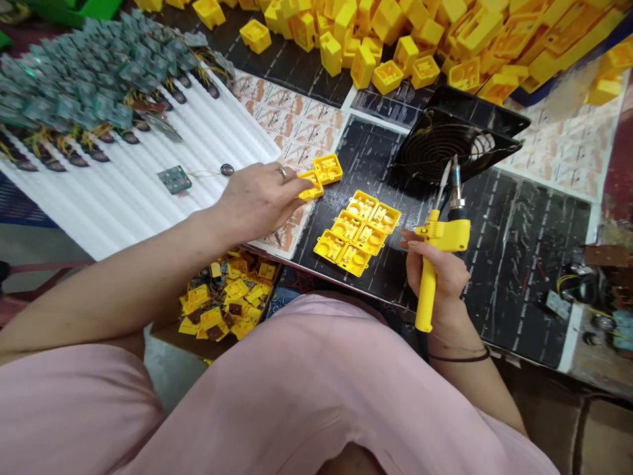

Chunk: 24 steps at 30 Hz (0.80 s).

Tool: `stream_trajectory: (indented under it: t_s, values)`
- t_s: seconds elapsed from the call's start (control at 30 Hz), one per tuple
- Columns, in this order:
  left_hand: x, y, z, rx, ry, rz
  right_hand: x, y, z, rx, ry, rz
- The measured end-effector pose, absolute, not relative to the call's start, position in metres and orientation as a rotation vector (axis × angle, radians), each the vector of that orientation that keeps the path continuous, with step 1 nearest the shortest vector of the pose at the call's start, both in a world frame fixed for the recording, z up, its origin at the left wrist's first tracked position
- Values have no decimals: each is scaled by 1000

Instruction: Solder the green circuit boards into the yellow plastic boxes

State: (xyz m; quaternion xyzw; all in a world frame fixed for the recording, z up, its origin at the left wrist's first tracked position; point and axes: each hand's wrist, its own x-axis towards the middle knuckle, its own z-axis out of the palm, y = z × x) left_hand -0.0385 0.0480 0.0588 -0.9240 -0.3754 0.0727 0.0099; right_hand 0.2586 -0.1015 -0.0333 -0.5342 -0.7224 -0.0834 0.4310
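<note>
At the bench's far left corner a heap of green circuit boards (pixel 89 72) runs out of frame, its wires and round discs too tangled to sort out. It lies on a white ribbed sheet (pixel 123 198), where one loose board (pixel 174 179) sits near the sheet's right edge. Below the bench's near edge an open box of yellow and brown parts (pixel 225 303) is partly covered by the person's left forearm. The left hand (pixel 260 198) reaches forward, palm down, fingers curled and pinched on a small yellow plastic shell (pixel 311 187), whose near end the fingertips hide. It is held low over the middle of the bench, just beside a second square shell (pixel 328 168). Further right, on the dark scratched mat (pixel 519 264), a block of open shells (pixel 357 232) lies packed edge to edge. The right hand (pixel 440 274) stands upright by the near edge, fingers wrapped tight round the yellow handle of a soldering iron (pixel 435 244), its metal tip pointing away towards a black wire-grilled fan (pixel 445 145). Along the far edge a big heap of yellow shells (pixel 445 39) is cut off at the top. The clutter at the right edge is too blurred to name.
</note>
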Motion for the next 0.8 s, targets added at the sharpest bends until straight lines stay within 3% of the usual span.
stream_trajectory:
  t_s: [0.1,0.3,0.53,0.7,0.8]
  values:
    - [-37,50,65,-2918,-1085,321,260,-103,-36,-1328,-1797,-211]
    - [-68,55,52,-2807,-1477,469,261,-101,-34,-1302,-1801,-263]
    - [-64,45,43,-2715,-1568,363,259,-100,-38,-1271,-1767,-186]
    - [-43,43,50,-2907,-1125,16,260,-101,-41,-1263,-1753,-195]
    - [-22,35,49,-3180,-773,-2,259,-100,-41,-1254,-1738,-176]
